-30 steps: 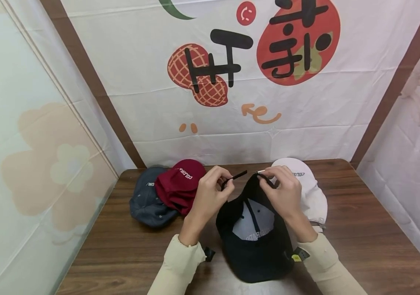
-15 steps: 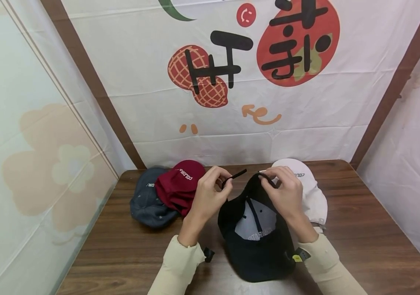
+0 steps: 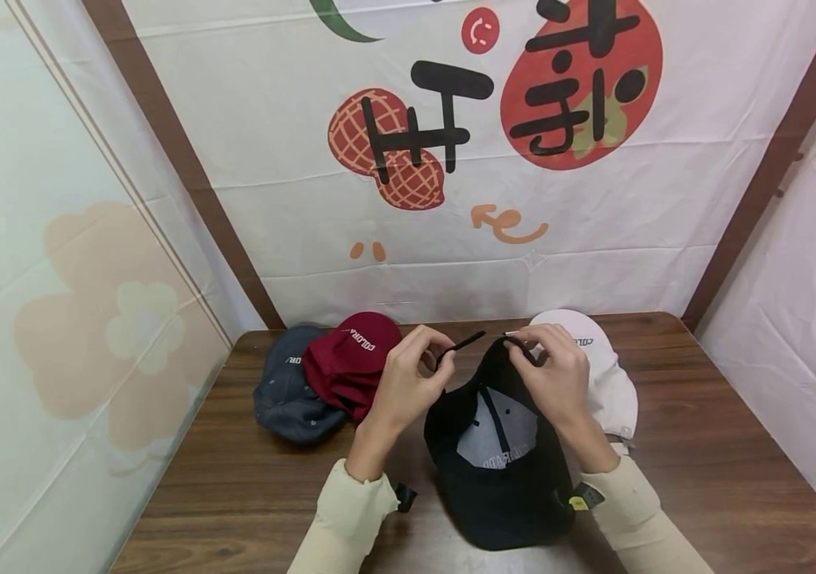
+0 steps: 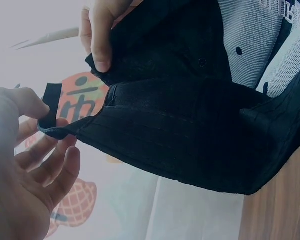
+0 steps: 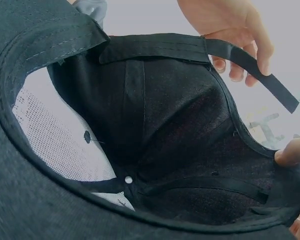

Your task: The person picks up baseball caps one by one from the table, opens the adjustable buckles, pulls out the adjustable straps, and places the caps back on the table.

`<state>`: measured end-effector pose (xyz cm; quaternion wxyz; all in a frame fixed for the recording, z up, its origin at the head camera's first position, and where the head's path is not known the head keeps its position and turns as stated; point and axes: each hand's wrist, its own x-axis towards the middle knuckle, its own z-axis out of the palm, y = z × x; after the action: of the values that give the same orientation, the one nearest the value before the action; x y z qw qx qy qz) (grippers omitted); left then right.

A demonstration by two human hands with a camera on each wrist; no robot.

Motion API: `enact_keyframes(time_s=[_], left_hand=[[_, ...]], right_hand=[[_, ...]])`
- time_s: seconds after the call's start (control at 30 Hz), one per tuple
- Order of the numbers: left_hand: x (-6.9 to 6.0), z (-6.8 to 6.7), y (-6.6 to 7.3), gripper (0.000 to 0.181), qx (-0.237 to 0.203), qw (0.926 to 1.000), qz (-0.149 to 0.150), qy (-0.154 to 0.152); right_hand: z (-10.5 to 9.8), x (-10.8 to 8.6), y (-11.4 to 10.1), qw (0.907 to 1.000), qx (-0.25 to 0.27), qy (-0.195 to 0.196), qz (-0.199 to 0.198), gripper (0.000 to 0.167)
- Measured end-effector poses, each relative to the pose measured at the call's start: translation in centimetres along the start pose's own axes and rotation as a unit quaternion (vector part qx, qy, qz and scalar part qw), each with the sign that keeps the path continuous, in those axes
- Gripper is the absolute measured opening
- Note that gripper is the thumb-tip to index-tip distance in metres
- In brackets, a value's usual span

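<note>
In the head view, the black cap (image 3: 503, 478) is in the near middle. My left hand (image 3: 406, 381) pinches its strap (image 3: 468, 340) and my right hand (image 3: 555, 375) pinches the other back edge (image 3: 500, 359), by a small shiny bit (image 3: 511, 333). In the left wrist view, the strap's end sticks out free. In the right wrist view, both sides are held, but there's a gap, so they look not joined yet.

The held cap (image 3: 501, 490) is located between the left hand (image 3: 406, 383) and the right hand (image 3: 555, 379). On the table (image 3: 731, 486), two overlapping caps (image 3: 325, 371) lie left; another cap (image 3: 609, 387) lies behind the right hand.
</note>
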<state>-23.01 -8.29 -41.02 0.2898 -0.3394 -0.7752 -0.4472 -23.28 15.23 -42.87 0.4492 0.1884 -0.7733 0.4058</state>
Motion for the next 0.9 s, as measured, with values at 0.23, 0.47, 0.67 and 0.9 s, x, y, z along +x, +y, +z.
enact_keyframes(time_s=[0.23, 0.47, 0.67, 0.9], left_hand=[[-0.11, 0.20, 0.31, 0.009, 0.004, 0.9997, 0.010, -0.022], [-0.09, 0.28, 0.37, 0.005, -0.001, 0.9985, 0.023, -0.050], [0.13, 0.29, 0.57, 0.009, -0.007, 0.9974, 0.035, -0.062], [0.08, 0.48, 0.97, 0.011, -0.016, 0.9961, 0.019, -0.085]], right_hand=[[-0.06, 0.20, 0.05, 1.0000, 0.000, -0.001, 0.000, 0.011], [-0.10, 0.37, 0.08, 1.0000, 0.006, -0.001, -0.004, 0.012], [-0.15, 0.44, 0.03, 0.9999, 0.012, -0.004, -0.007, 0.013], [-0.27, 0.38, -0.23, 0.9998, 0.015, -0.012, -0.011, 0.014]])
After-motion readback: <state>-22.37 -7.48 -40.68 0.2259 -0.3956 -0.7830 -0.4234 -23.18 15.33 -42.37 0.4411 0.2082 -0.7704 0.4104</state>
